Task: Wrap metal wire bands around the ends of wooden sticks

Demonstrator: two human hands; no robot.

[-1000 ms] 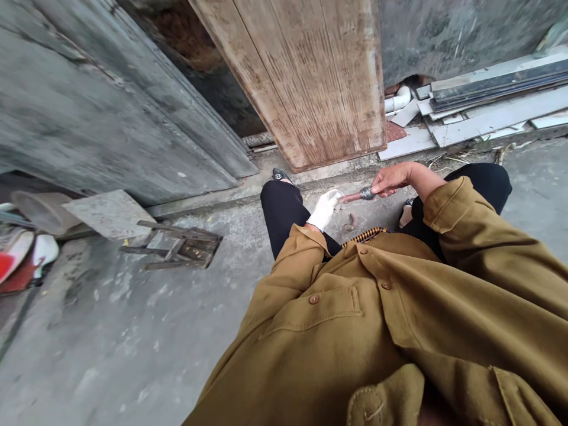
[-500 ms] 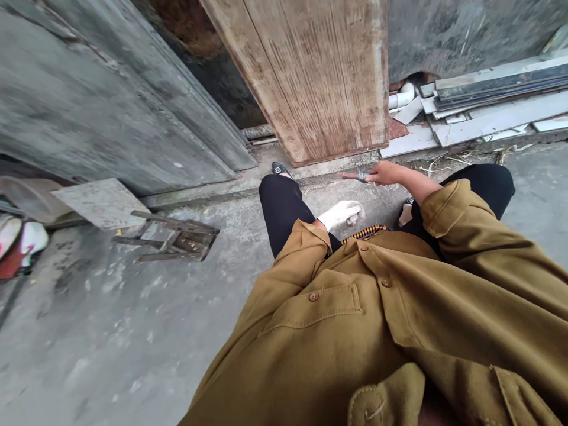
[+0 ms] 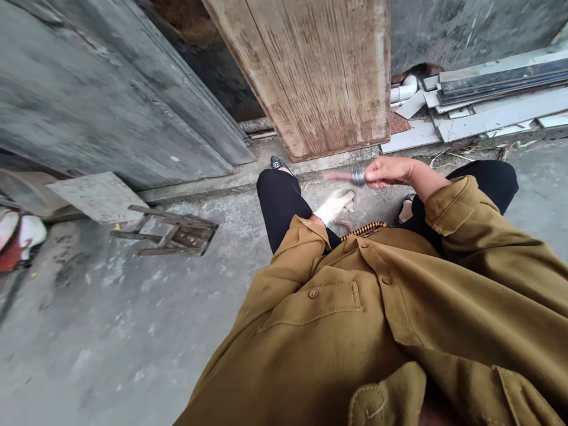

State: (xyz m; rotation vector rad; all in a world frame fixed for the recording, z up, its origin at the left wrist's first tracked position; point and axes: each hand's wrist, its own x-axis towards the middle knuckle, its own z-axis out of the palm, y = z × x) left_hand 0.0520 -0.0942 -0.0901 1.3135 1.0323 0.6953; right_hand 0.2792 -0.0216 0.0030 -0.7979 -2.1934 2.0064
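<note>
Right hand (image 3: 387, 172): blurred stick (image 3: 338, 176) is being gripped by curled fingers, just beside its coil of wire (image 3: 358, 177) | Stick: being held above the ground (image 3: 177, 319), near the gloved left hand (image 3: 333, 206) | Left hand: fingers being held curled; contents cannot be told

White glove (image 3: 332, 206), reddish rod (image 3: 338, 176) (silvery wrapping (image 3: 358, 177)), yellow-black striped band (image 3: 364, 229).

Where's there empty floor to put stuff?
The grey floor is bare between the wooden stool and the brown shirt. It's crowded between the knees, with the left hand, right hand and reddish rod, and by the stacked boards.
</note>
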